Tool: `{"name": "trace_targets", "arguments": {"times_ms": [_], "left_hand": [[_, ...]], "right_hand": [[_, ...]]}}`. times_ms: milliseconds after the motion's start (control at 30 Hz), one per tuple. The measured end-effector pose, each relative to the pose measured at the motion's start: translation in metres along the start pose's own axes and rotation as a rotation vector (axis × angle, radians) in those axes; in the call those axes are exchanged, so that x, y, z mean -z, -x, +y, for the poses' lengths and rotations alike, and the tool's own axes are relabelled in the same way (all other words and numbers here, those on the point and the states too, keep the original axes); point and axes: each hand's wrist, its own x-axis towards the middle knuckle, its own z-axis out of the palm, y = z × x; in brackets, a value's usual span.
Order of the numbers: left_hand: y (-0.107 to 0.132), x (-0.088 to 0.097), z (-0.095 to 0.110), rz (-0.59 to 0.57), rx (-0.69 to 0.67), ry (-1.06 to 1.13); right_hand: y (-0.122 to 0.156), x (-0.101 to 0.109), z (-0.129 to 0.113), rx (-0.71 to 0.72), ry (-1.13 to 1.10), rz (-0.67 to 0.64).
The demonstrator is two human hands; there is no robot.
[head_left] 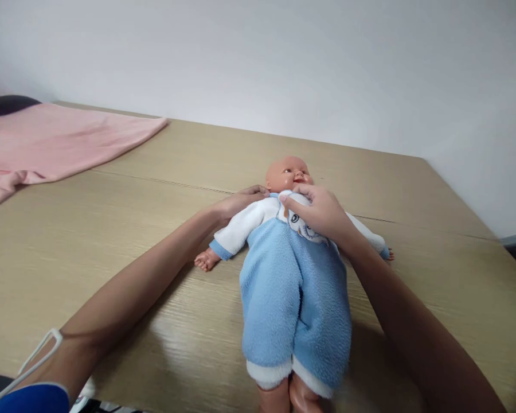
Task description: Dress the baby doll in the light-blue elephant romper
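Note:
A baby doll [286,175] lies on its back, head pointing away from me. It wears a fleece romper [270,281], light blue with white sleeves, white leg cuffs and an animal face on the chest. At the doll's neck on the left side, my left hand [247,199] has its fingers closed at the blue collar, partly hidden behind the shoulder. My right hand [320,209] rests over the upper chest, thumb and fingers pinching the romper near the collar, and covers part of the animal face. The doll's arms are spread out and its bare legs reach the bottom edge.
The doll lies on a wood-grain table [176,321] with seams across its top. Pink cloth [69,135] is spread at the far left, beside a dark item [8,105]. A white wall [258,63] stands behind. A white cord loop [40,350] hangs by my left forearm.

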Motion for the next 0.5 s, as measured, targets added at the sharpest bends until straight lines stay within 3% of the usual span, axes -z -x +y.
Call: {"name": "trace_targets", "arguments": {"times_ms": [67,200,500], "left_hand": [[-0.002,0.007,0.013,-0.015,0.017,-0.16],[0.011,0.024,0.034,-0.028,0.012,-0.513],[0.021,0.033,0.045,-0.106,0.078,-0.809]], "right_hand": [[0.004,0.008,-0.004,-0.012,0.182,-0.021],[0.005,0.016,-0.004,-0.077,0.276,-0.053],[0.006,0.022,-0.007,-0.186,0.353,-0.118]]}}
